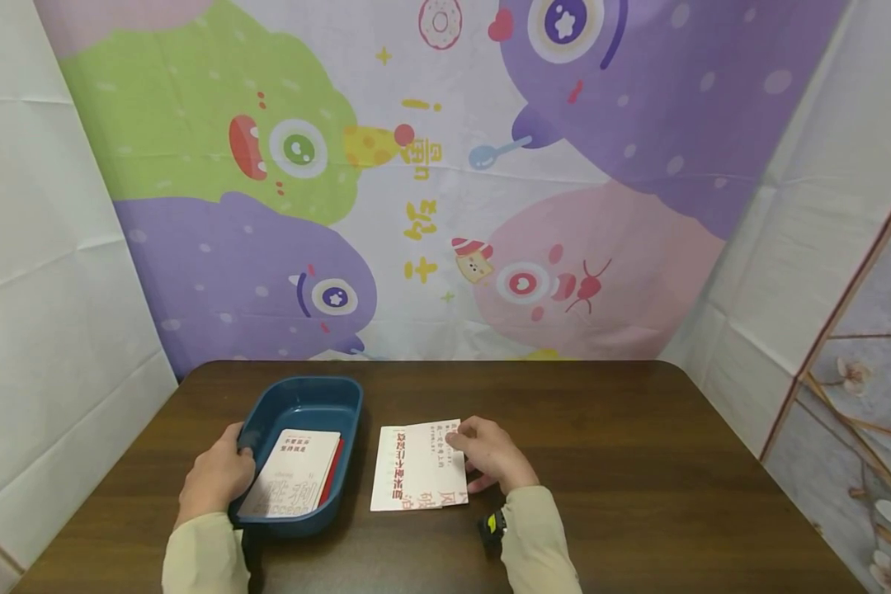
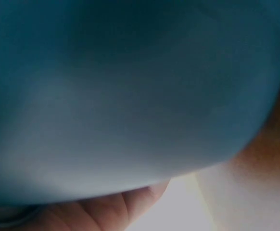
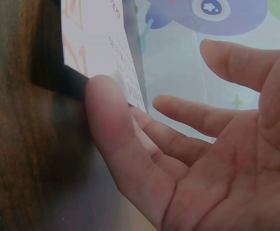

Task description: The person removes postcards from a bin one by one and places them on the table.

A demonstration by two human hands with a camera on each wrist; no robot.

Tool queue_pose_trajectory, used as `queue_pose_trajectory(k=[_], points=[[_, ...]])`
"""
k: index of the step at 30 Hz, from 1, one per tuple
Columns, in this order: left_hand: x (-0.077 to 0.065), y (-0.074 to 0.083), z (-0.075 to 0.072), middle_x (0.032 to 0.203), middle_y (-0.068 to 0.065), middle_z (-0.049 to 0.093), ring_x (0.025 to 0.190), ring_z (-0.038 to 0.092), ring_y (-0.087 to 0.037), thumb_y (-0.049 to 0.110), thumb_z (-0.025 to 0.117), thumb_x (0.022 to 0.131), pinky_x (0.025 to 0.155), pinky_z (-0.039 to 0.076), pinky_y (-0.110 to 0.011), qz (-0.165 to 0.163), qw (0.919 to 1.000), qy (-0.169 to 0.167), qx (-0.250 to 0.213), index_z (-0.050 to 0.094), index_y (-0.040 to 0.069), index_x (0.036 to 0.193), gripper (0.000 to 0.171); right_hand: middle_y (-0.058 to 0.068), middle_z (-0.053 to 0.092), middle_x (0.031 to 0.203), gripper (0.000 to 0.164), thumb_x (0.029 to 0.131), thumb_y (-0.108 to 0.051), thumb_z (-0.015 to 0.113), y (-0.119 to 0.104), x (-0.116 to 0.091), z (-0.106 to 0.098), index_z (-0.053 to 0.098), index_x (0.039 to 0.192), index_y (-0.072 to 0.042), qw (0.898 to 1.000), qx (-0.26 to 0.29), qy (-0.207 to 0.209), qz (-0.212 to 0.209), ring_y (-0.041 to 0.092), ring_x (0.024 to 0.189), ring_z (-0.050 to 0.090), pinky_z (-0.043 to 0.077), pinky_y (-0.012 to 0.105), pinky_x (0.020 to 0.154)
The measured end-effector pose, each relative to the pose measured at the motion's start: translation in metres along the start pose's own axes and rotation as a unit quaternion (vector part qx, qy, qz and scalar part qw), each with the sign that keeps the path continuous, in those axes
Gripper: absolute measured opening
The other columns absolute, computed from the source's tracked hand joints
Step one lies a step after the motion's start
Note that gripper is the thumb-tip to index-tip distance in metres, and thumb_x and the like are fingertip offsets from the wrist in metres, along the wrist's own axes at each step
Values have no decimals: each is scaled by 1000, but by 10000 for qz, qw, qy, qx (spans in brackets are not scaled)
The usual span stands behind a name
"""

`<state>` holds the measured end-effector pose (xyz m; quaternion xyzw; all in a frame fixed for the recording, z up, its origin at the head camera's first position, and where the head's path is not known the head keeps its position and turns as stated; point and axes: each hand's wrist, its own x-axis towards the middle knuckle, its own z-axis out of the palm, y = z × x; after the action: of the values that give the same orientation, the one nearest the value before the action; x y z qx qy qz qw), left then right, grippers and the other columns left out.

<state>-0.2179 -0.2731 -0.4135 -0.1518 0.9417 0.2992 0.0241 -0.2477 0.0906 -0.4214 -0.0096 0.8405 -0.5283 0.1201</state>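
Observation:
My left hand (image 1: 219,474) grips the left rim of a dark blue rectangular bin (image 1: 345,478), its thumb over the edge. Inside the bin leans a stack of printed cards (image 1: 293,470), white on top with red showing at the side. The bin's wall (image 2: 130,110) fills most of the left wrist view. My right hand (image 1: 493,454) holds the right edge of a white printed card (image 1: 449,462), which overlaps another white card (image 1: 389,470) beside it. In the right wrist view, a fingertip (image 3: 104,94) meets the card's corner, and a dark shadow shows beneath.
Everything stands on a dark brown wooden table (image 1: 624,462) with rounded far corners. A cartoon-printed curtain (image 1: 416,330) hangs behind it, and pale cloth walls flank both sides. A black wrist camera (image 1: 492,528) sits by the right sleeve.

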Motion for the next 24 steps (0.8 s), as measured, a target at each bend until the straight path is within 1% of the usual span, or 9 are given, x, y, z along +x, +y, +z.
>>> queue_pose_trajectory(k=[10, 16, 24], points=[[0, 0, 1, 142, -44, 32, 117, 38, -64, 19, 35, 101, 91, 36, -78, -36, 10000, -20, -46, 21, 0, 149, 53, 19, 58, 111, 41, 94, -31, 62, -1, 0, 1, 56, 123, -2, 9998, -187, 61, 29, 31, 85, 61, 61, 40, 55], [0, -1, 0, 142, -44, 32, 118, 38, -64, 19, 35, 102, 91, 36, -78, 8, 10000, -28, -51, 21, 0, 149, 53, 19, 58, 112, 43, 94, -31, 63, -2, 0, 1, 55, 125, -2, 9997, -210, 91, 25, 32, 86, 60, 61, 40, 55], [1, -1, 0, 143, -44, 31, 120, 37, -64, 17, 35, 101, 93, 35, -79, -35, 9999, -86, -78, 20, 0, 150, 53, 19, 58, 111, 44, 94, -32, 63, -2, -1, 0, 55, 125, -2, 9997, -202, 93, 31, 33, 87, 61, 61, 41, 56]])
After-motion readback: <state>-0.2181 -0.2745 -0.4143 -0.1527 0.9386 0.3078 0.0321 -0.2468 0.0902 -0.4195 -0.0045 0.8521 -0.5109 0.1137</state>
